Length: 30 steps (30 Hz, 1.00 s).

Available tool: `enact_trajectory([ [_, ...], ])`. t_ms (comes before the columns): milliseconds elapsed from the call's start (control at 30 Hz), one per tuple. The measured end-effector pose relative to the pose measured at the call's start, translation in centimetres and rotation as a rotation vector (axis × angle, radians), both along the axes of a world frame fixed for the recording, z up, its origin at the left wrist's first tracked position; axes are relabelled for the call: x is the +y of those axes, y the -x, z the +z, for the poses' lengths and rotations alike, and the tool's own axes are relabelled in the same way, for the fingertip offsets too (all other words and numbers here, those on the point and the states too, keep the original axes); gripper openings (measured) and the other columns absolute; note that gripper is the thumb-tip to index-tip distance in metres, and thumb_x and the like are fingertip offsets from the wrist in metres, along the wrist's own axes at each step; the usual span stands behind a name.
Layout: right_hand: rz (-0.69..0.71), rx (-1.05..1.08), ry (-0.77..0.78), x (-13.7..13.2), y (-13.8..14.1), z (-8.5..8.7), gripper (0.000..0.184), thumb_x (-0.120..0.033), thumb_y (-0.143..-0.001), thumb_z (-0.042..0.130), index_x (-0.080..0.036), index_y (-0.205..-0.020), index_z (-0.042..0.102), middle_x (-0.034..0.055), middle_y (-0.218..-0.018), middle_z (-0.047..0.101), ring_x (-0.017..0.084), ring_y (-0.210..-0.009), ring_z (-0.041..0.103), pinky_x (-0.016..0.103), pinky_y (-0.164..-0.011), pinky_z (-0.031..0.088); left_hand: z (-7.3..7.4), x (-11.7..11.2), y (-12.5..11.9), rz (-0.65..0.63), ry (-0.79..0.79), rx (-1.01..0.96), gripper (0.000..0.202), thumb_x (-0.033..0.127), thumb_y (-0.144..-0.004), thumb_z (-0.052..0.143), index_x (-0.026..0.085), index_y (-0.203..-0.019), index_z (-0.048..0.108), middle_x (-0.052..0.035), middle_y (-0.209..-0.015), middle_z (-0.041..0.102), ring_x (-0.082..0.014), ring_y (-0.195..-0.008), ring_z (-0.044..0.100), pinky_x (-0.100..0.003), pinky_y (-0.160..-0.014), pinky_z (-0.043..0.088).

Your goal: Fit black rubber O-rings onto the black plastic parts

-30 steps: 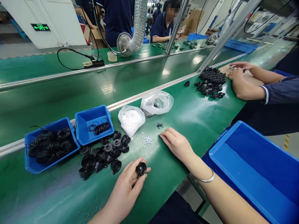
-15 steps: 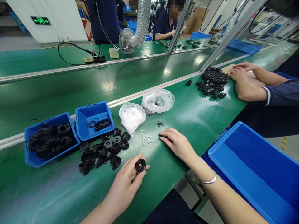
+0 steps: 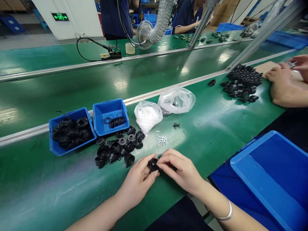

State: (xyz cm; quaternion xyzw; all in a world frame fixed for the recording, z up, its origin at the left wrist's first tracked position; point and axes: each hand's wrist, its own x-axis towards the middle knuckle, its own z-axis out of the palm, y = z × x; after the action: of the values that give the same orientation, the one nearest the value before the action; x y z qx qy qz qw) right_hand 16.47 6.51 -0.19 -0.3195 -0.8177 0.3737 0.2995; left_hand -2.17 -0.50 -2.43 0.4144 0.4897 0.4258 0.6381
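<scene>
Between the thumb and fingers of my left hand [image 3: 139,176] is a round black plastic cap [image 3: 153,164], its open side facing up with a pale spot in the centre. My right hand [image 3: 181,168] meets it from the right, thumb and fingertips pinched at the cap's rim; whatever sits in that pinch is too small or hidden to make out. Just beyond my hands lie small white pieces [image 3: 162,140] and a little cluster of tiny black parts [image 3: 176,125]. More black caps [image 3: 120,147] are heaped to the left of my left hand.
Two blue bins with black rings [image 3: 72,133] [image 3: 111,117] stand at the left. Behind the white pieces are two plastic bags [image 3: 148,115] [image 3: 176,99]. A large blue crate [image 3: 269,179] is at my right. Farther right, a co-worker's hands [image 3: 284,77] work beside piled black parts [image 3: 243,81].
My right hand has moved from beside the tiny black parts to the cap in my left hand. The camera view has shifted, so the scene sits farther right.
</scene>
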Motion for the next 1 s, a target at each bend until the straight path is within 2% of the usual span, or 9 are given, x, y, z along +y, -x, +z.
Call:
enact_trajectory([
  [167, 0.053, 0.0, 0.003, -0.4, 1.1, -0.9, 0.009, -0.015, -0.094, 0.055, -0.019, -0.096, 0.062, 0.0037, -0.088, 0.058, 0.014, -0.078, 0.057, 0.028, -0.068, 0.048, -0.2, -0.1, 0.1, 0.014, -0.049, 0.109, 0.048, 0.03, -0.085, 0.063, 0.027, -0.133, 0.056, -0.0099, -0.122, 0.063, -0.0233, -0.095, 0.068, -0.041, -0.088, 0.057],
  [333, 0.069, -0.011, 0.005, 0.0, 1.1, -0.7, 0.009, -0.014, -0.094, 0.056, -0.019, -0.096, 0.063, 0.0036, -0.086, 0.058, 0.014, -0.077, 0.058, 0.027, -0.068, 0.048, 0.0, 0.0, 0.2, -0.032, -0.062, 0.196, 0.05, 0.03, -0.086, 0.06, 0.025, -0.135, 0.053, -0.0093, -0.115, 0.063, -0.018, -0.083, 0.065, -0.036, -0.083, 0.056],
  [533, 0.102, -0.048, -0.092, -0.4, 0.7, -0.5, 0.018, -0.009, -0.093, 0.056, -0.018, -0.106, 0.064, 0.0058, -0.092, 0.059, 0.015, -0.083, 0.059, 0.028, -0.073, 0.052, 0.6, 0.2, 0.3, -0.083, -0.037, 0.265, 0.048, 0.028, -0.088, 0.056, 0.024, -0.136, 0.05, -0.0056, -0.102, 0.059, -0.0096, -0.061, 0.049, -0.029, -0.07, 0.052],
  [633, 0.133, -0.09, -0.144, -1.2, 0.2, -0.6, 0.032, -0.007, -0.093, 0.053, -0.018, -0.122, 0.059, 0.0081, -0.097, 0.057, 0.016, -0.086, 0.058, 0.03, -0.074, 0.053, 0.7, 0.3, 0.4, -0.085, -0.032, 0.278, 0.049, 0.027, -0.087, 0.056, 0.023, -0.136, 0.05, -0.0035, -0.095, 0.058, -0.0096, -0.06, 0.046, -0.028, -0.067, 0.049],
  [767, 0.13, -0.141, -0.223, -2.4, -0.3, -1.3, 0.05, -0.003, -0.092, 0.049, -0.017, -0.14, 0.046, 0.0097, -0.097, 0.055, 0.018, -0.086, 0.057, 0.031, -0.072, 0.053, 1.0, 0.4, 0.4, -0.09, -0.028, 0.279, 0.049, 0.025, -0.087, 0.054, 0.021, -0.136, 0.049, -0.0004, -0.085, 0.054, -0.0098, -0.058, 0.045, -0.027, -0.066, 0.047],
  [867, 0.118, -0.209, -0.284, -2.8, -0.2, -1.7, 0.056, -0.003, -0.092, 0.049, -0.017, -0.145, 0.04, 0.011, -0.099, 0.056, 0.02, -0.087, 0.056, 0.034, -0.073, 0.053, 1.1, 0.4, 0.4, -0.091, -0.025, 0.295, 0.049, 0.024, -0.087, 0.054, 0.022, -0.136, 0.049, 0.0005, -0.084, 0.053, -0.0091, -0.056, 0.043, -0.027, -0.066, 0.046],
  [1000, 0.133, -0.292, -0.292, -2.4, 0.0, -1.2, 0.054, -0.007, -0.092, 0.051, -0.018, -0.144, 0.041, 0.0109, -0.1, 0.057, 0.021, -0.087, 0.056, 0.036, -0.072, 0.053, 1.1, 0.5, 0.4, -0.078, -0.036, 0.318, 0.048, 0.022, -0.086, 0.055, 0.023, -0.134, 0.051, 0.0019, -0.08, 0.052, -0.0096, -0.056, 0.043, -0.028, -0.067, 0.047],
])
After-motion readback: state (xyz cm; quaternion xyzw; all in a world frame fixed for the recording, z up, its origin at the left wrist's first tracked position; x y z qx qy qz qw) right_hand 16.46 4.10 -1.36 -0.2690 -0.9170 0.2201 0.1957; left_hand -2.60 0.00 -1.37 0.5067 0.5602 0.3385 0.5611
